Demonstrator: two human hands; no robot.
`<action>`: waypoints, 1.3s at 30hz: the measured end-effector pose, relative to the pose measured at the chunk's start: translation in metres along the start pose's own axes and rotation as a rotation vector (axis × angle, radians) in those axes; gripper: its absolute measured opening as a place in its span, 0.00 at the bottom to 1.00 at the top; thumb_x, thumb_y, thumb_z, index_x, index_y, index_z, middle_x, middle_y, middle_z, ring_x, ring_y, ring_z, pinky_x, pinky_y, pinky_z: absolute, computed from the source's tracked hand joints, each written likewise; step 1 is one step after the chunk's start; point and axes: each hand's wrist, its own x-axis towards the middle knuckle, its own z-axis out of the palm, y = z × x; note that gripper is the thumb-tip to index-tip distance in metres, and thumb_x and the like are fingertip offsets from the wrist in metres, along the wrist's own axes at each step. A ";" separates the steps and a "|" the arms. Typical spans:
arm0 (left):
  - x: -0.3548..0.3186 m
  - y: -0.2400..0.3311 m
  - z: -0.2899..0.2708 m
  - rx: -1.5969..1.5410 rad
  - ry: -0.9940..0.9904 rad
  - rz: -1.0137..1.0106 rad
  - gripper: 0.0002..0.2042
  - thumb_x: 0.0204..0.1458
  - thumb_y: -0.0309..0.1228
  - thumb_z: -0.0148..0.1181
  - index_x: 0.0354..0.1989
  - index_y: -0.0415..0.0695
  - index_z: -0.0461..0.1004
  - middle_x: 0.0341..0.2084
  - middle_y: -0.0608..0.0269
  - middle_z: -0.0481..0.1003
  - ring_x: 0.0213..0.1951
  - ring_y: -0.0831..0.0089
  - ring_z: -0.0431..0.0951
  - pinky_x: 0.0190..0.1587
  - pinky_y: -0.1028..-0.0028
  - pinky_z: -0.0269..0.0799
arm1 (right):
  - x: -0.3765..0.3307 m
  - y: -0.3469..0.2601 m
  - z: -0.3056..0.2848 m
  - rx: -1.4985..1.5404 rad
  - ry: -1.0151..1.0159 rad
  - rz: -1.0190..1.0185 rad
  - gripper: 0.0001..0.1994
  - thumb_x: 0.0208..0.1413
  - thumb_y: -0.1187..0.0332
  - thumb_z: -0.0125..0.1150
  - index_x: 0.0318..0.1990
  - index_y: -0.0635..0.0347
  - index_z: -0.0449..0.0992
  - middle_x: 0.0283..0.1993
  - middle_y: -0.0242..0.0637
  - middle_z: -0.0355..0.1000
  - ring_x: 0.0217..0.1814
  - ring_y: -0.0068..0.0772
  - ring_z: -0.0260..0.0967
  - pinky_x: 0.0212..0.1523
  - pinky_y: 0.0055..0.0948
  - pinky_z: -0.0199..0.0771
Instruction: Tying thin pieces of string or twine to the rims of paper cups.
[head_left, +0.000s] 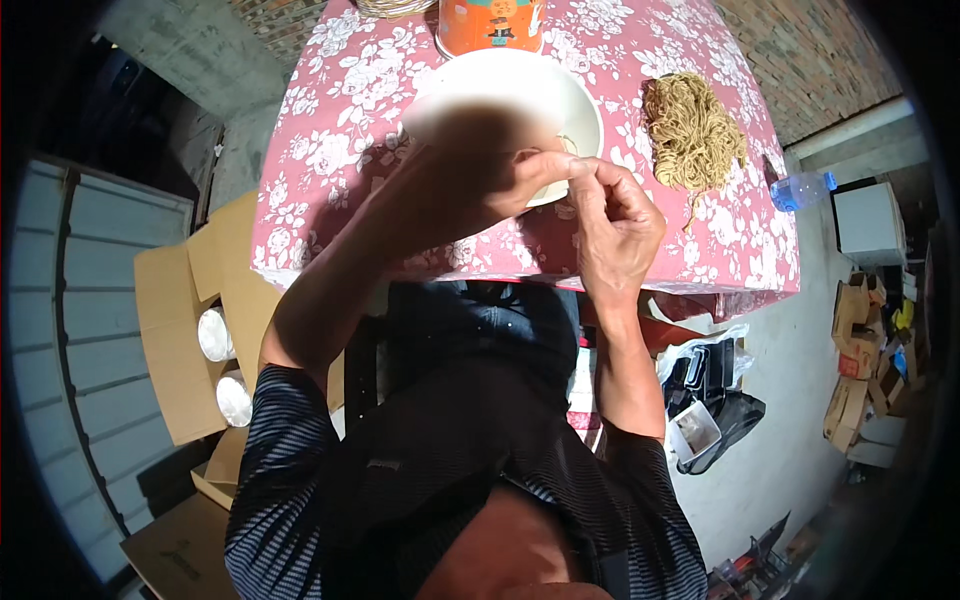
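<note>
Over the near side of a large white bowl, my two hands meet, fingertip to fingertip. My left hand reaches across from the left with its fingers closed; a blur hides part of it. My right hand is closed too, thumb and forefinger pinched against the left fingertips. Whatever lies in the pinch is too small to make out. Inside the bowl a pale strand or edge shows beside the fingers, but most of the contents are hidden. A tangled bundle of tan yarn-like strands lies to the right, with a loose tail.
A pink floral cloth covers the table. Behind the bowl stands an orange container, near a woven basket. A plastic bottle is by the table's right edge. Open cardboard boxes stand at left; black bags lie at right.
</note>
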 end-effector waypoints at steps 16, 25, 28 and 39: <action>0.021 -0.013 0.020 -0.288 0.204 0.064 0.12 0.57 0.36 0.69 0.36 0.39 0.85 0.29 0.58 0.84 0.30 0.71 0.83 0.37 0.73 0.76 | -0.008 -0.010 -0.011 -0.090 -0.052 -0.143 0.10 0.65 0.77 0.59 0.52 0.67 0.74 0.26 0.21 0.65 0.26 0.11 0.58 0.26 0.17 0.60; 0.053 0.006 0.011 -0.790 -0.435 -0.252 0.17 0.61 0.33 0.67 0.49 0.30 0.75 0.31 0.55 0.82 0.27 0.77 0.79 0.27 0.80 0.73 | 0.001 -0.056 -0.077 -0.127 -0.242 -0.293 0.05 0.70 0.79 0.52 0.49 0.68 0.69 0.32 0.33 0.70 0.32 0.19 0.68 0.33 0.20 0.69; 0.062 0.015 0.014 -0.702 -0.506 -0.214 0.13 0.62 0.30 0.65 0.47 0.32 0.74 0.29 0.56 0.81 0.24 0.78 0.77 0.26 0.80 0.72 | 0.021 -0.070 -0.100 -0.237 -0.364 -0.498 0.04 0.65 0.85 0.53 0.41 0.69 0.74 0.33 0.37 0.73 0.31 0.25 0.70 0.32 0.24 0.68; 0.072 0.010 0.028 -0.593 -0.529 -0.216 0.14 0.64 0.36 0.63 0.41 0.34 0.79 0.25 0.65 0.76 0.23 0.84 0.70 0.24 0.81 0.66 | 0.035 -0.034 -0.112 -0.246 -0.347 -0.121 0.15 0.58 0.86 0.48 0.43 0.69 0.83 0.39 0.35 0.73 0.32 0.18 0.64 0.31 0.20 0.65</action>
